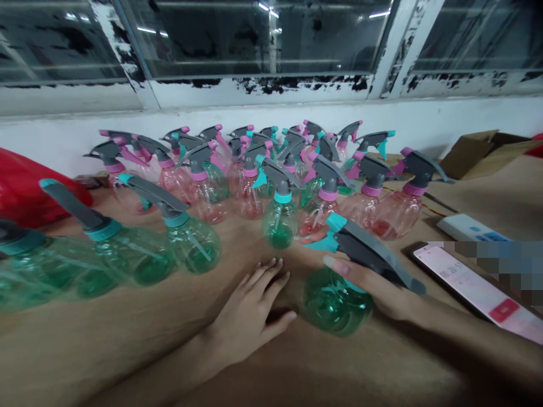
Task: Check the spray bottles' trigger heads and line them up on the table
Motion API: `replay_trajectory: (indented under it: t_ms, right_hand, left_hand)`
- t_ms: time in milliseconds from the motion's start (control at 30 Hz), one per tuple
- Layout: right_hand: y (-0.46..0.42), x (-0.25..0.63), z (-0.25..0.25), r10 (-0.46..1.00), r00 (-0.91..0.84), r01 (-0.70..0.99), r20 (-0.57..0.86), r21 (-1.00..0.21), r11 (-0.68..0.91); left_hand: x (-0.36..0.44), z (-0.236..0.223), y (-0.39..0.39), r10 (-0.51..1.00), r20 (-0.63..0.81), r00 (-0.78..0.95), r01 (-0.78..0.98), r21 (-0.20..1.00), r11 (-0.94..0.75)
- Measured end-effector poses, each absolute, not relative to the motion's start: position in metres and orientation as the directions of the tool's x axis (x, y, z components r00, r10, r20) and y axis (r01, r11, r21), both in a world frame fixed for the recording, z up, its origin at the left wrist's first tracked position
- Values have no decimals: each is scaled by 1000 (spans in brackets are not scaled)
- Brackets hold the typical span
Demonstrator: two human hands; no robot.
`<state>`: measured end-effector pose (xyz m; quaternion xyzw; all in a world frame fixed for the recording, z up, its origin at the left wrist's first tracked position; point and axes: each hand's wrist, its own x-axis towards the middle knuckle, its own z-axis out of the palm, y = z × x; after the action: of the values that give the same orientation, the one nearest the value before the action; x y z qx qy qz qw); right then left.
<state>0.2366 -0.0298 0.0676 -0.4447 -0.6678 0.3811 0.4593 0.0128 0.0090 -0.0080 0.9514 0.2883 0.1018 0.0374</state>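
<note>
My right hand grips a green spray bottle around its teal collar, just below the grey and teal trigger head. The bottle is tilted a little, and part of its neck is hidden by my fingers. To its left, my left hand lies flat on the brown table, fingers stretched out and holding nothing. Just beyond my hands stands another green spray bottle with a teal collar. A pink spray bottle stands close beside that one.
Several pink and green spray bottles stand in a cluster toward the wall. More green bottles line the left side. A red bag lies far left. On the right are a phone, a white box and an open cardboard box.
</note>
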Motion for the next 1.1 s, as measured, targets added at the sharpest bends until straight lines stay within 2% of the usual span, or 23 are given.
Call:
replay_trajectory:
  t_ms: [533, 667, 800, 967, 1100]
  right_hand:
    - [-30, 238, 69, 928, -199, 247, 314, -901, 357]
    - [-31, 238, 72, 901, -189, 350, 390, -831, 433]
    - [-31, 238, 72, 917, -134, 466, 375, -793, 392]
    - [-28, 237, 69, 907, -158, 331, 390, -845, 421]
    - [-26, 237, 66, 925, -151, 311, 349, -871, 380]
  left_hand:
    - [13, -8, 9, 574, 150, 805, 558, 140, -818]
    - [13, -9, 10, 574, 144, 806, 559, 130, -819]
    - [13, -8, 10, 570, 137, 810, 557, 121, -822]
    - [13, -8, 10, 563, 145, 813, 552, 115, -826]
    - [12, -10, 10, 565, 164, 809, 549, 131, -825]
